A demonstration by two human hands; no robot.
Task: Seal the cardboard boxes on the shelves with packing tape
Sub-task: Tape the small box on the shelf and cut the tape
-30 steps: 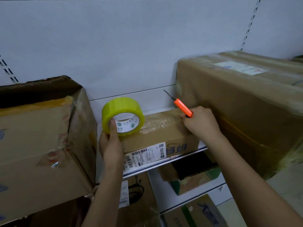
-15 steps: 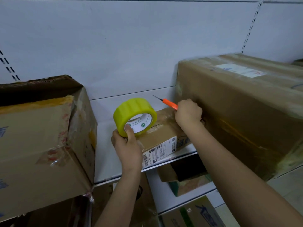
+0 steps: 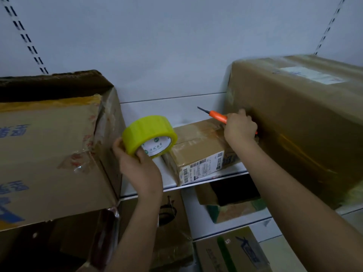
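A: What do the fingers (image 3: 141, 154) of the left hand (image 3: 137, 169) have hold of?

B: A yellow roll of packing tape (image 3: 150, 135), left of centre in the frame. The thumb is hooked into its white core and the other fingers are curled round the outer rim, so the roll stands tilted, its printed core facing the camera.

A: And the right hand (image 3: 240, 128)?

B: Its fingers are closed round an orange utility knife (image 3: 218, 117), right of centre. The dark blade sticks out toward the upper left, above the small box.

A: Which small box?

B: A small cardboard box (image 3: 198, 152) with a barcode label, lying on the white shelf (image 3: 169, 114) in the middle of the frame. The roll is just beside its left end.

A: What flanks it?

B: A big taped cardboard box (image 3: 298, 118) at the right, which the right hand touches, and a large box with blue print (image 3: 49, 154) at the left, its top flap raised. More cartons sit on the lower shelves.
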